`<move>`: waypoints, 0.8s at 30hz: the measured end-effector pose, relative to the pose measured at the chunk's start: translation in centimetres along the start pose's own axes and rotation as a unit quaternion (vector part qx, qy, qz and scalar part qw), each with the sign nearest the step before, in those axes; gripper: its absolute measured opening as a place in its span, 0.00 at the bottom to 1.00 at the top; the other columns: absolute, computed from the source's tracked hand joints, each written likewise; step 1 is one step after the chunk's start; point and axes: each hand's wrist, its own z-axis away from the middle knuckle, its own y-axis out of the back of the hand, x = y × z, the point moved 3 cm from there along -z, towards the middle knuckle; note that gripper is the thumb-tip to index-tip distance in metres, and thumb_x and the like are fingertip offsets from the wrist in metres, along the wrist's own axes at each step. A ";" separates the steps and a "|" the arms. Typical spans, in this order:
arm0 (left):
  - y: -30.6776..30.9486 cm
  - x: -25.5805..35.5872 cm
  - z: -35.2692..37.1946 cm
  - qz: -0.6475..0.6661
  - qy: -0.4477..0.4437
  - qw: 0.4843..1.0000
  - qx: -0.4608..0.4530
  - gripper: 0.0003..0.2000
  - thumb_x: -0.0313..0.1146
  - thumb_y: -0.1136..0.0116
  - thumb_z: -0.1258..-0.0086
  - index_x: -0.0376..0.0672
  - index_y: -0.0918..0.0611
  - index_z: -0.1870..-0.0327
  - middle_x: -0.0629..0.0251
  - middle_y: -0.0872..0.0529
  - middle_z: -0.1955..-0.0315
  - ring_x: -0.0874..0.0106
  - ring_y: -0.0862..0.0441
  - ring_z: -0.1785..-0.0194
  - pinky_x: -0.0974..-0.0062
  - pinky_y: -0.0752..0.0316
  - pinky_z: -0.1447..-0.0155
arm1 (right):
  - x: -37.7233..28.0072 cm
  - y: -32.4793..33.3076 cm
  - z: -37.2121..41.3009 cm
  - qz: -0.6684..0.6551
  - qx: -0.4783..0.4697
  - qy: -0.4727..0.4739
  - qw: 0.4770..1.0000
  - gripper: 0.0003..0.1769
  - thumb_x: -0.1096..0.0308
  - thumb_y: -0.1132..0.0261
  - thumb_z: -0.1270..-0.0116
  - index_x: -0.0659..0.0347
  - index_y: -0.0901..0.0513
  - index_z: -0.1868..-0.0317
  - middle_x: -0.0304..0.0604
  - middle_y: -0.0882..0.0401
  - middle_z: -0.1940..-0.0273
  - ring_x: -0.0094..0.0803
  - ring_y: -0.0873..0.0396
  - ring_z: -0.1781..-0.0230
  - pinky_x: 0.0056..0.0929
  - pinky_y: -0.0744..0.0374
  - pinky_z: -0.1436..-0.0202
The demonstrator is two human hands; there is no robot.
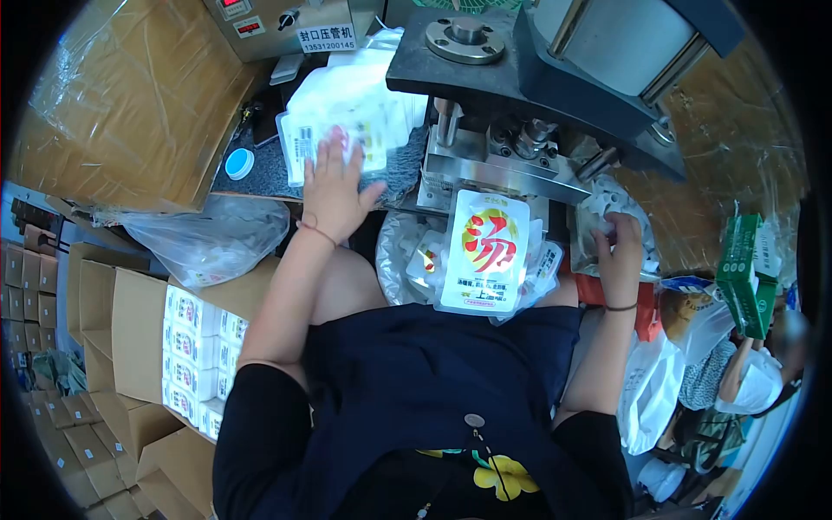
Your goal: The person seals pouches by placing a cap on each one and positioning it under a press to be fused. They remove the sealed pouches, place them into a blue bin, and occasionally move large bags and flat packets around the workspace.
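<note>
My left hand lies with fingers spread on the top pouch of a fanned stack of printed plastic pouches, left of the metal press. To the right of the press, my right hand is at a clear plastic bag of small whitish parts. Its fingers are curled together, and anything between them is too small to make out. Between the hands, a white pouch with red characters on a yellow circle sits upright below the press, over a plastic-lined container of more pouches.
A control box stands behind the stack. A blue-and-white round lid lies on the grey mat. An open carton of packed pouches is at my left. A green box and bags are at right; another person sits beyond.
</note>
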 end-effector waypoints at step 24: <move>1.9 16.0 8.0 0.772 0.190 0.404 -0.451 0.17 0.39 0.42 0.18 0.32 0.16 0.42 0.65 0.10 0.52 0.80 0.15 0.51 0.77 0.20 0.42 | -11.5 -1.2 0.1 -0.180 -0.158 0.168 0.956 0.09 0.66 0.36 0.26 0.64 0.18 0.59 0.47 0.19 0.66 0.45 0.22 0.63 0.39 0.24 0.56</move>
